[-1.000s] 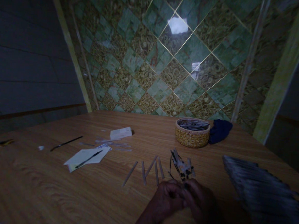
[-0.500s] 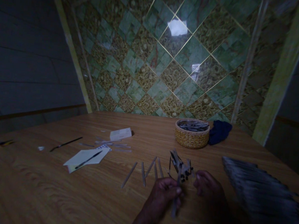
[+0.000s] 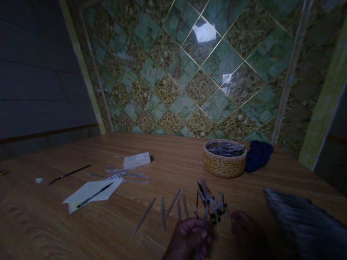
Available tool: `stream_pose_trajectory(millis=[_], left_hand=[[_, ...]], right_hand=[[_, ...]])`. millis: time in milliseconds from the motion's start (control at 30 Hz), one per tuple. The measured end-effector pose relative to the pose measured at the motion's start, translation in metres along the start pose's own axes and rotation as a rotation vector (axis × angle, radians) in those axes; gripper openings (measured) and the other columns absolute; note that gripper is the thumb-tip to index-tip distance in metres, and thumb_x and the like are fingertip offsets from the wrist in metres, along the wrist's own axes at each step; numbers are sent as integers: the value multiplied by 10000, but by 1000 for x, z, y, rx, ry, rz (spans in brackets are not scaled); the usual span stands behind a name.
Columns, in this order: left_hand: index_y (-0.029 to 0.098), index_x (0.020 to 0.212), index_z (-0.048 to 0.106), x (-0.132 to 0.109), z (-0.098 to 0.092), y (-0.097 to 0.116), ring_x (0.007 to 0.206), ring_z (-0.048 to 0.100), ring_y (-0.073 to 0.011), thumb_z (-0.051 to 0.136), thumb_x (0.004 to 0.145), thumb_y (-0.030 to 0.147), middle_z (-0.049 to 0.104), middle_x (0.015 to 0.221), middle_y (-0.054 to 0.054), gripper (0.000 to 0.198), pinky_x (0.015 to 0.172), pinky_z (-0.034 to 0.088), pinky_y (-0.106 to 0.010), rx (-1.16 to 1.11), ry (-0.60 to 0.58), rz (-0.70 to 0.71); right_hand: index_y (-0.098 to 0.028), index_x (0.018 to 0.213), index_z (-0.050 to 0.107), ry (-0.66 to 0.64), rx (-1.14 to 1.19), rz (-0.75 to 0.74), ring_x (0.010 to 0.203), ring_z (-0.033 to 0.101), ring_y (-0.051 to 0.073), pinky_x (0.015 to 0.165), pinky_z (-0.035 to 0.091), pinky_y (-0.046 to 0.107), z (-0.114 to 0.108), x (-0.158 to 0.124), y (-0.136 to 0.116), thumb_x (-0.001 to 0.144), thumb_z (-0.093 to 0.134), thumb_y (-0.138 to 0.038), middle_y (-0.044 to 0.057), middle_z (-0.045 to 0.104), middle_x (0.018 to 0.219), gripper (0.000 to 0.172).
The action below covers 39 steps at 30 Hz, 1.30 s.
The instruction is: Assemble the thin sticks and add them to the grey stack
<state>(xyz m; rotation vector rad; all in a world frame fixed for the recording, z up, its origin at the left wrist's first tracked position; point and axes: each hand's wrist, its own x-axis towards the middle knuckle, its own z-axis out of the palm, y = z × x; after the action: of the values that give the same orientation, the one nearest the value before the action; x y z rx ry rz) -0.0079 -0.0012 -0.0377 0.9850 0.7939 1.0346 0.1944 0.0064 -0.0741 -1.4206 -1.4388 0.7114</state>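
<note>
My left hand (image 3: 188, 236) is closed around a slim grey-brown stick (image 3: 206, 217), which stands nearly upright in the view between thumb and fingers. To its right, my right hand (image 3: 246, 229) is dim, with its fingers curled together; whatever they may hold cannot be made out. Just beyond both hands lies a small heap of short sticks and dark-tipped bits (image 3: 213, 203). Several similar loose sticks (image 3: 163, 215) are spread on the table to the left of my left hand, apart from the heap.
A woven basket (image 3: 223, 167) full of sticks stands behind the heap, beside a dark blue cloth (image 3: 259, 155). Dark slats (image 3: 309, 225) lie at right. Leftward are a white box (image 3: 136, 160), pale strips (image 3: 129, 174), paper (image 3: 86, 191) with a pen (image 3: 95, 194), and a thin black rod (image 3: 71, 174).
My right hand has moved slightly right, away from the left hand and the heap. The stick remains in my left hand. The whole view has shifted a little.
</note>
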Motion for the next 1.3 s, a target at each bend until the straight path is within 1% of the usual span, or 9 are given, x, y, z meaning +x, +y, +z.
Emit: stream_pose_trajectory(millis=[167,300,400,533,700,833,1033,1133,1300], left_hand=[[119,716,613,-3,3,6,370,500,-80,771,594,320,649,578,-35,283,372,387,-184,16,68,-41],[118,698,608,-5,6,13,363,491,-78,775,580,325,643,562,-31,291,374,379,-185,42,91,-65],[118,700,606,-6,8,13,367,493,-80,780,570,332,646,562,-34,306,374,373,-184,58,96,-87],[126,699,586,-6,8,10,353,484,-77,787,548,350,641,545,-22,337,366,365,-182,65,106,-111],[122,663,573,-5,6,5,313,473,-81,751,573,385,632,505,-30,330,322,315,-169,167,40,-161],[122,632,570,-4,7,2,306,465,-73,757,550,423,630,494,-33,363,310,297,-161,206,-11,-188],[124,628,574,-3,7,0,312,472,-73,763,537,445,629,496,-30,384,313,301,-160,250,-21,-212],[122,629,574,-3,6,-1,322,476,-73,755,549,455,633,508,-32,387,325,313,-165,268,-34,-199],[117,628,583,-3,7,-1,320,468,-73,758,533,461,630,511,-37,398,331,310,-175,278,-29,-207]], right_hand=[[-206,770,565,-31,-92,-32,659,612,188,616,473,272,-2,-2,-6,831,367,-383,41,645,722,273],[-202,782,575,-44,-81,-44,685,615,186,630,468,265,-1,-2,-5,836,379,-384,43,653,744,273],[-202,789,583,-30,-76,-51,707,620,185,643,466,258,1,-3,-3,835,391,-374,39,661,756,262],[-206,757,566,-19,-92,-52,668,615,183,616,459,256,1,-3,-5,813,405,-381,32,654,714,245],[-212,739,567,-1,-103,-53,675,627,190,624,465,262,0,-4,-12,797,409,-393,39,664,719,248],[-216,734,596,-3,-86,-65,659,626,184,619,468,253,0,-6,-14,793,421,-386,22,661,685,251],[-222,758,592,-6,-94,-55,626,611,163,586,443,235,3,-6,-9,806,402,-382,2,650,675,253],[-220,756,591,-39,-116,-55,641,614,167,602,442,243,2,-6,-10,804,398,-391,3,653,686,263],[-217,752,583,-23,-124,-23,649,619,182,606,446,260,1,-7,-11,805,388,-418,14,657,697,285]])
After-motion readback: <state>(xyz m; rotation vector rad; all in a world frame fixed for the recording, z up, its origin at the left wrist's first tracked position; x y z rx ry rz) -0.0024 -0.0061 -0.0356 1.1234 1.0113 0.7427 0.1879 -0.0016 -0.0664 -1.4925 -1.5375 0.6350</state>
